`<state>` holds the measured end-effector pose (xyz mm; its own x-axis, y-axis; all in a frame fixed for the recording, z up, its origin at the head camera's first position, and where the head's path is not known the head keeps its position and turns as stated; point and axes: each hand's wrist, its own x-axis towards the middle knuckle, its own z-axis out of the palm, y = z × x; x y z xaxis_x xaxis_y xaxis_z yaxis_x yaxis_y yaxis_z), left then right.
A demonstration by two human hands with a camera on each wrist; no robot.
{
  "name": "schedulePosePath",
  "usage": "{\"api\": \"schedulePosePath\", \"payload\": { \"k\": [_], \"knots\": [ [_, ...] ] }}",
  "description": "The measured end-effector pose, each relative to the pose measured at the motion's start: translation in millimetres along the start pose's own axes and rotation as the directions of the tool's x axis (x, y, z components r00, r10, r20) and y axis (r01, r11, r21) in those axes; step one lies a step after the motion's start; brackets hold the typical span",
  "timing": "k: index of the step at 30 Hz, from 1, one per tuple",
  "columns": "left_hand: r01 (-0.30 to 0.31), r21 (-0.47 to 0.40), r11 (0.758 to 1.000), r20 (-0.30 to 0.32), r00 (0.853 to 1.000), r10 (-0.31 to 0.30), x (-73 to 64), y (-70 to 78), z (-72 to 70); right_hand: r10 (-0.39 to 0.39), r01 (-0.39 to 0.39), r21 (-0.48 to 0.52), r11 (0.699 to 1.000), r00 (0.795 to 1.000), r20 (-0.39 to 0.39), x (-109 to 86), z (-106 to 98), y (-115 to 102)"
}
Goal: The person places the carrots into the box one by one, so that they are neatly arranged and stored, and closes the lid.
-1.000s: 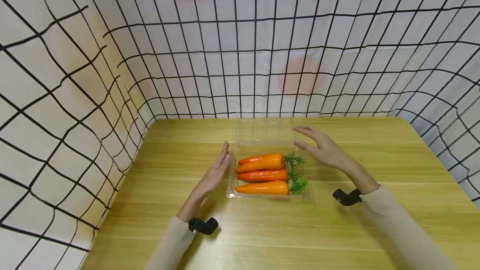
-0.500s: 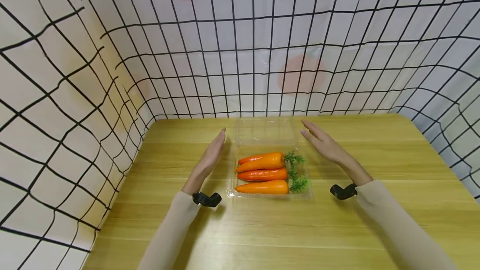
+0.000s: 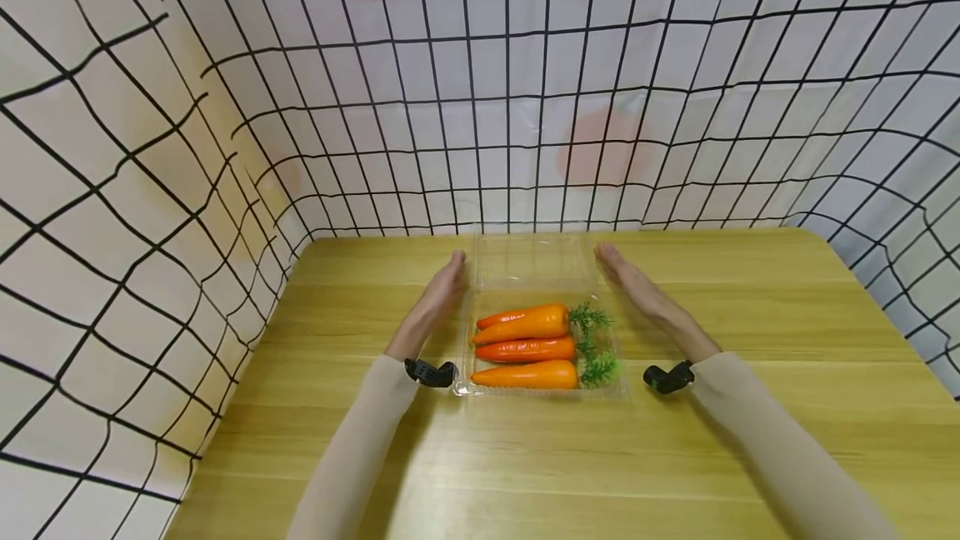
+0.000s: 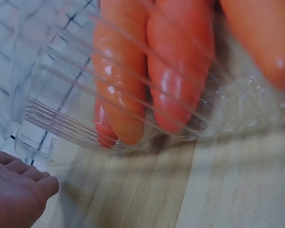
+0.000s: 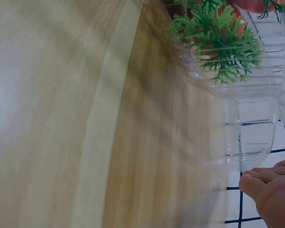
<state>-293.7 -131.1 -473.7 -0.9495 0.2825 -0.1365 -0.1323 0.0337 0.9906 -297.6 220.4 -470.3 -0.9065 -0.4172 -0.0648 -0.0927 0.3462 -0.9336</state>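
Note:
A clear plastic clamshell box lies on the table with its lid folded back toward the wall. Several orange carrots with green leafy tops lie side by side in its base. My left hand is beside the lid's left edge, fingers extended away from me. On the opposite side, my right hand points forward by the lid's right edge. Neither hand grips anything; whether the fingertips touch the lid I cannot tell. The left wrist view shows the hand low beside the ribbed plastic wall.
Around the box is the wooden table top. At its back edge stands a white wall covering with a black grid, which also runs along both sides. A black wrist camera sits on each wrist.
Both hands have moved from the base's sides forward to either side of the lid, and have drawn closer to it in the last half second. The box and carrots stay put.

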Motion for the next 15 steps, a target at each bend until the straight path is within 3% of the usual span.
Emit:
{"api": "schedulePosePath", "payload": {
  "k": [9, 15],
  "knots": [
    [0.013, -0.014, 1.0, 0.026, 1.0, -0.013, 3.4, 1.3, -0.1, -0.007, 0.007, 0.017, 1.0, 1.0, -0.009, 1.5, 2.7, 0.7],
    [-0.011, -0.01, 1.0, 0.039, 0.999, 0.011, 1.9, 6.2, -1.1, -0.028, 0.029, 0.025, 0.999, 0.999, -0.04, -1.2, 2.7, -4.2]
  ]
}}
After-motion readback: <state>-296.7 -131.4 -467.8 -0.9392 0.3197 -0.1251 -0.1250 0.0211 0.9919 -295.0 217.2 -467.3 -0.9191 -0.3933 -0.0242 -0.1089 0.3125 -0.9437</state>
